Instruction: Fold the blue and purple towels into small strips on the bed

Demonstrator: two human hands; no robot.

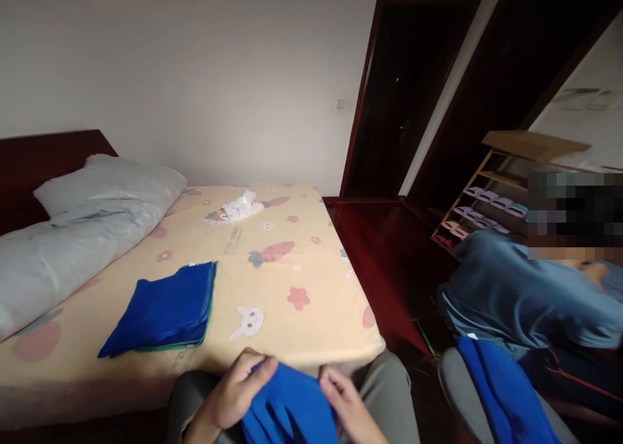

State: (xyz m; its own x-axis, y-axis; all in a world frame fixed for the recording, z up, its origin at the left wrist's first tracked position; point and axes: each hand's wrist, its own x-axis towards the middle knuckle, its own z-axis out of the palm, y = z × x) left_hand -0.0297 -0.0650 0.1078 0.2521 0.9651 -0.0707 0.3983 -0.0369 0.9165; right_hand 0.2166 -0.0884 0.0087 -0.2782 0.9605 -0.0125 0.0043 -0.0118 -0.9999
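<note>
A blue cloth [292, 405] hangs between my two hands, low over my lap at the near edge of the bed. My left hand [241, 389] pinches its upper left corner, thumb on top. The upper right corner is gripped by my right hand [343, 402], with fingers curled around it. The lower part of the cloth runs out of view. Ahead and to the left, a flat stack of folded blue cloths [168, 308] with green edging lies on the bed, touched by neither hand.
The bed [311, 327] has a patterned sheet. A bundled grey-white quilt [97, 217] lies at left, a crumpled white plastic bag [242, 205] farther back. At right, a person in a blue shirt [516, 288] bends near a chair draped with blue cloth [506, 392]; a shoe rack [487, 178] stands behind.
</note>
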